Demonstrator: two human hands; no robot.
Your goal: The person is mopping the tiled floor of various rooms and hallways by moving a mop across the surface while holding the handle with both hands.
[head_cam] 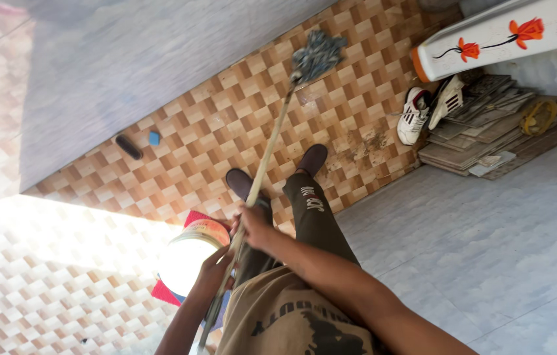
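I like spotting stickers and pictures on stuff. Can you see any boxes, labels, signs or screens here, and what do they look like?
No boxes, signs or screens.
White panel: top right, long, painted with orange flowers on dark stems.
Trouser leg: middle, dark, with a small white printed mark.
Shirt: bottom middle, tan, with a dark printed design.
Right hand and left hand: both grip the mop handle, which bears no label.

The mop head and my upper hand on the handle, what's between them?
In the head view, only the long pale handle runs from the right hand to the grey mop head, above bare brown-checked floor tiles; the person's shoes flank its lower end.
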